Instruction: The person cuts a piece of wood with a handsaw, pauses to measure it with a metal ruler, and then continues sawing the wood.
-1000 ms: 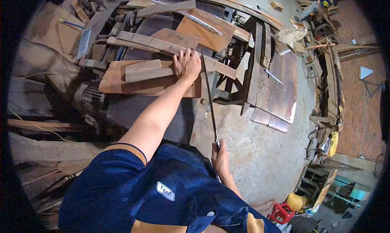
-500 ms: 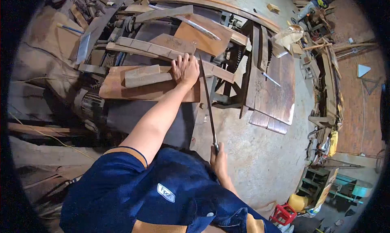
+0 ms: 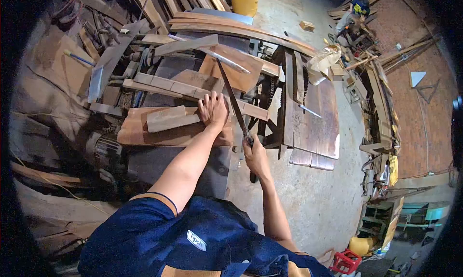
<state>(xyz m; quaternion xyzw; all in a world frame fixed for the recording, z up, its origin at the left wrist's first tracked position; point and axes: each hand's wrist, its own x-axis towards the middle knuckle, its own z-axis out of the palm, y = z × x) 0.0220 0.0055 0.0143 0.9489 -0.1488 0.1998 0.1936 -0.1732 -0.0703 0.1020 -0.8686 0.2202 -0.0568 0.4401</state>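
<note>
My left hand lies with fingers stretched and a little spread, pressing on a long wooden strip marked with several cross lines. Under my palm and wrist are a short wooden block and a wide reddish board. My right hand is wrapped round the handle of a handsaw. The long dark blade of the handsaw, seen nearly edge-on, slants up and left across the strip, just right of my left fingers. Its tip overlaps an orange-brown board.
A toothed circular blade stands up by a wooden tabletop at right, with a pencil-like stick on it. A motor sits at left. Planks lie at the back, near a yellow bucket.
My right hand has pushed forward and up with the handsaw, so its blade reaches farther past the strip. My left hand stays on the strip; the view has tilted up slightly.
</note>
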